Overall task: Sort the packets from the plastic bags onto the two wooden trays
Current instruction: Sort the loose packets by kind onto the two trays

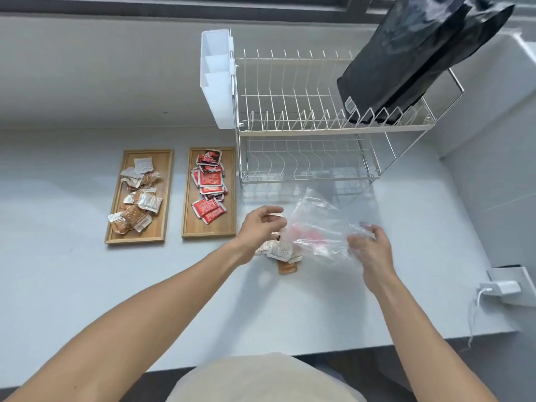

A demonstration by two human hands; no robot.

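Observation:
A clear plastic bag [322, 227] with red packets inside is lifted just above the counter in front of me. My left hand [261, 227] pinches its left edge and my right hand [368, 245] grips its right end. A few brown and white packets [282, 255] lie on the counter under the bag's left side. The left wooden tray [166, 198] holds several brown and white packets [137, 198]. The right wooden tray [230, 198] holds several red packets [208, 184].
A two-tier wire dish rack [304, 126] stands behind the bag, with a white cutlery holder [216, 79] on its left and a black bag [406, 62] on top. A white charger [499, 287] sits plugged in at the right wall.

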